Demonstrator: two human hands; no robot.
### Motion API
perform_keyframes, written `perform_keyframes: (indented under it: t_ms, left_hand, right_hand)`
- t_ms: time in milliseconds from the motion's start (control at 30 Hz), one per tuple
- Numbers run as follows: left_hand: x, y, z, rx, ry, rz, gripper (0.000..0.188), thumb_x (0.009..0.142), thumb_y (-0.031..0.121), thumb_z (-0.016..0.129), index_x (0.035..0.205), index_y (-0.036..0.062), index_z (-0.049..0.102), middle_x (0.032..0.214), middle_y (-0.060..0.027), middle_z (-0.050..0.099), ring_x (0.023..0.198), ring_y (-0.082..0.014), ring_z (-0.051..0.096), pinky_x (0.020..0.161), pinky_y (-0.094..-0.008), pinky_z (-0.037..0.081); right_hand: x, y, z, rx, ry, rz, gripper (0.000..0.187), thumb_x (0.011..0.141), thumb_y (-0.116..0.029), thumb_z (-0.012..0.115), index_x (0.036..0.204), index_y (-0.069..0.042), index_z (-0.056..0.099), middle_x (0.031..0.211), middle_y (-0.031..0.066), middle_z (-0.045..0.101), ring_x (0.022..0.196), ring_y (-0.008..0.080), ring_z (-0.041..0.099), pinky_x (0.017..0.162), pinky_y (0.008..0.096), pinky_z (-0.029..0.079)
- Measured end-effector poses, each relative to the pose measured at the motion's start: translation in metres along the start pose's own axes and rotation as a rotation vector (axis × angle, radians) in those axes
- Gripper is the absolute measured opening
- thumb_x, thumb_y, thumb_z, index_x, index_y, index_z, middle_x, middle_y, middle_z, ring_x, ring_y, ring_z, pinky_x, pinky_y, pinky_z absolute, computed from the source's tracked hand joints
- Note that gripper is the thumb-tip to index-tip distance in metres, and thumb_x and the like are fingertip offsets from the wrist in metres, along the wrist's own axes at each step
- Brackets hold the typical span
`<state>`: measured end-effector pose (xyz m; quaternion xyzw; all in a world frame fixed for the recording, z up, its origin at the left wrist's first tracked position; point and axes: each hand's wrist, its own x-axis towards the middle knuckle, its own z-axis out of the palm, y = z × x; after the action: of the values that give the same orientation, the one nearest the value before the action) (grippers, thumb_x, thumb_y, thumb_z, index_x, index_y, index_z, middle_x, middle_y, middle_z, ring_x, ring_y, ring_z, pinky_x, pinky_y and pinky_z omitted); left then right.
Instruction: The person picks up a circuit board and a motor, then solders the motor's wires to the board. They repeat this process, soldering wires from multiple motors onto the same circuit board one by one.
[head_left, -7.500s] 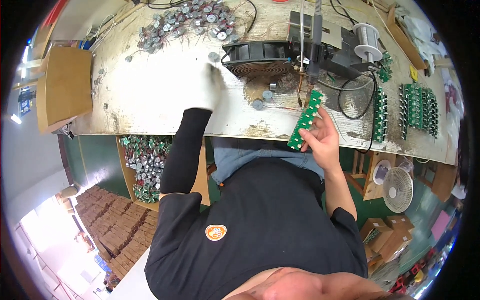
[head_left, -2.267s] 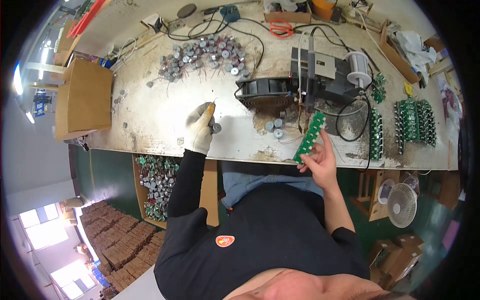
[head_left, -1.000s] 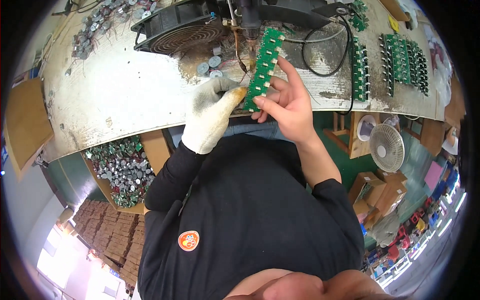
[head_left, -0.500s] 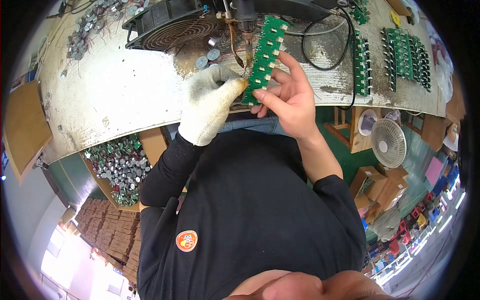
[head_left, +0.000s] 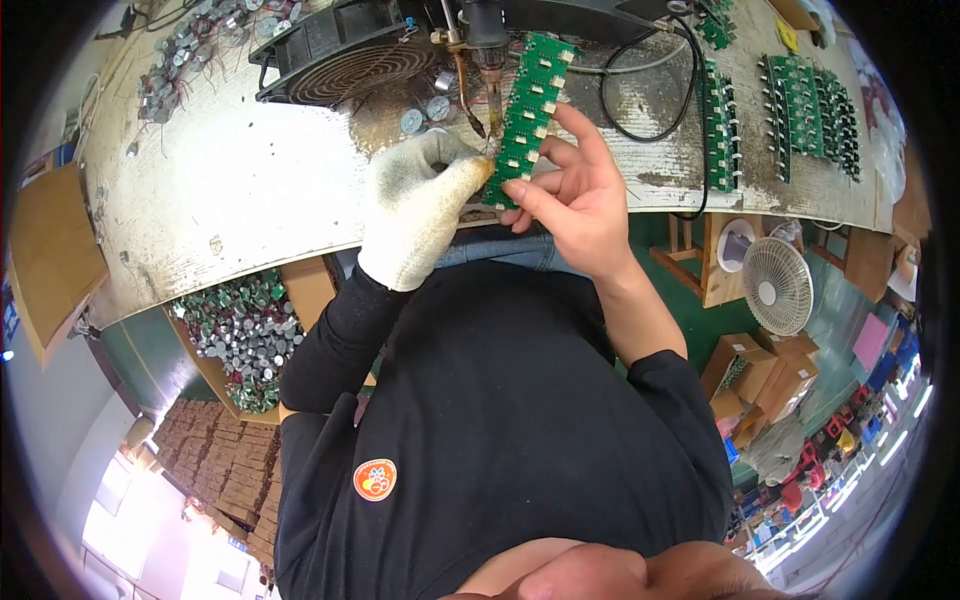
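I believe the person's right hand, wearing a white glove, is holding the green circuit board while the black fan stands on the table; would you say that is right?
Not quite: the head view shows that the right hand is bare, and the white glove is on the left hand. The right hand is holding the green circuit board while the black fan stands on the table.

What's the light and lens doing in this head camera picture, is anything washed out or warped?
In the head view, glare whitens the worktop left of the gloved left hand; also in the head view, the window area at lower left is blown out, the worktop's front edge bows, and the green circuit board looks fairly clear.
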<state>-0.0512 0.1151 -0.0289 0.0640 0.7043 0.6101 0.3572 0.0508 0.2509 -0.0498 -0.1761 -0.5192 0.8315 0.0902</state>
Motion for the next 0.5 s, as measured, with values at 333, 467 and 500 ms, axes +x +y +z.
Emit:
perform_keyframes:
  t_ms: [333,467,500]
  left_hand:
    - [-0.0036,-0.0048,-0.0002,0.003,-0.012,-0.006,0.017,0.084,0.012,0.063,0.084,-0.0041,0.066,0.072,-0.0038,0.063,0.067,-0.0085,0.056,0.061,-0.0239,0.044]
    - [-0.0057,-0.0052,-0.0009,-0.029,0.002,0.005,0.018,0.085,0.013,0.063,0.087,-0.0045,0.066,0.074,-0.0039,0.063,0.069,-0.0081,0.056,0.062,-0.0238,0.044]
    - [-0.0056,-0.0038,-0.0008,-0.006,0.007,0.02,0.019,0.085,0.014,0.062,0.087,-0.0047,0.066,0.074,-0.004,0.064,0.069,-0.0081,0.056,0.062,-0.0239,0.044]
  right_hand:
    - [-0.0041,0.0061,-0.0021,0.027,0.011,0.026,0.073,0.082,0.01,0.061,0.142,-0.005,0.023,0.106,0.0179,0.058,0.066,0.0189,0.066,0.051,0.0248,0.052]
    - [-0.0037,0.0066,-0.0024,0.057,-0.012,0.042,0.072,0.082,0.01,0.061,0.142,-0.005,0.023,0.106,0.0181,0.058,0.065,0.0193,0.066,0.051,0.0249,0.052]
    - [-0.0037,0.0065,-0.0024,0.057,-0.011,0.042,0.072,0.082,0.01,0.061,0.142,-0.005,0.023,0.106,0.0181,0.058,0.065,0.0193,0.066,0.051,0.0249,0.052]
